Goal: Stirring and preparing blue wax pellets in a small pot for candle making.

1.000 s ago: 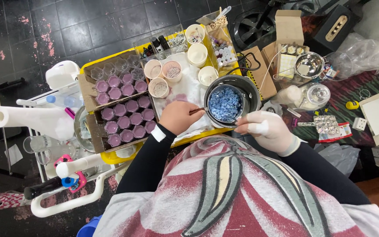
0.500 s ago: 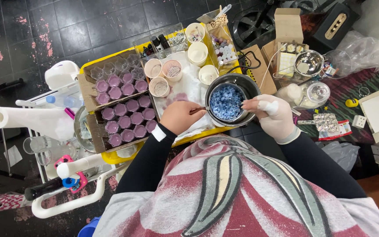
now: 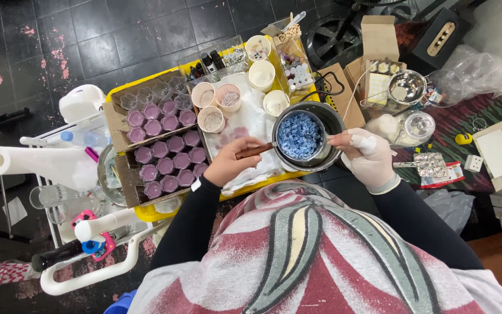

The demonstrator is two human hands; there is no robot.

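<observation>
Fingers of left hand [image 3: 228,164] pinch a wooden handle [image 3: 254,152]; gloved right hand [image 3: 367,158] seemingly grips the pot [image 3: 333,119] rim.

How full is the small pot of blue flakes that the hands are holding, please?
Nearly full: blue flakes cover the small pot almost to its rim. It sits upright inside the larger pan.

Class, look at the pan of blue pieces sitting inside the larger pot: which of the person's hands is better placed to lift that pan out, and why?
Probably the left hand: it already grips the pan's wooden handle. The gloved right hand only touches the outer pot's rim, so it is better placed to steady the pot.
</observation>
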